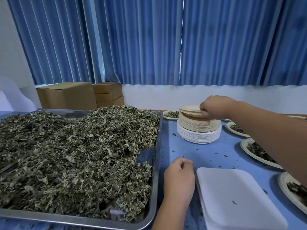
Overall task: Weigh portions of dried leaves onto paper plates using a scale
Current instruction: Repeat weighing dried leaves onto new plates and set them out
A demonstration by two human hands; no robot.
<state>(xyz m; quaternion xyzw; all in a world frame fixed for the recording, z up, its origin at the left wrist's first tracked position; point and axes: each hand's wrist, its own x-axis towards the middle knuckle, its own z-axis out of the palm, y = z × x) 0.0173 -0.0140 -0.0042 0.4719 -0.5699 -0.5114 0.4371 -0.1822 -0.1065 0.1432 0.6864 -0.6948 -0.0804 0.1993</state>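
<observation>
Dried leaves (74, 146) lie heaped in a wide metal tray (154, 188) that fills the left half of the frame, piled highest toward its far right corner. None of them is in either hand. The left hand (179, 178) hovers just off the tray's right rim at lower centre, its fingers loosely curled and released, grasping nothing that shows. Immediately to its right sits a white platform (235, 201) with rounded corners, a single leaf scrap on it.

Farther back, right of centre, stands a stack of paper plates (197, 130) — tan ones on top of white ones. The right hand (214, 107) reaches in from the right edge and its fingers pinch the top plate (189, 110) at its near rim, tilting it off the stack.

Filled plates (259, 152) run down the right side of the blue bench (191, 151), and another small one (171, 114) sits behind the stack. Leaf crumbs speckle the bench between them. Beyond — cardboard boxes (66, 95) at upper left, blue curtains (149, 39) across the top.
</observation>
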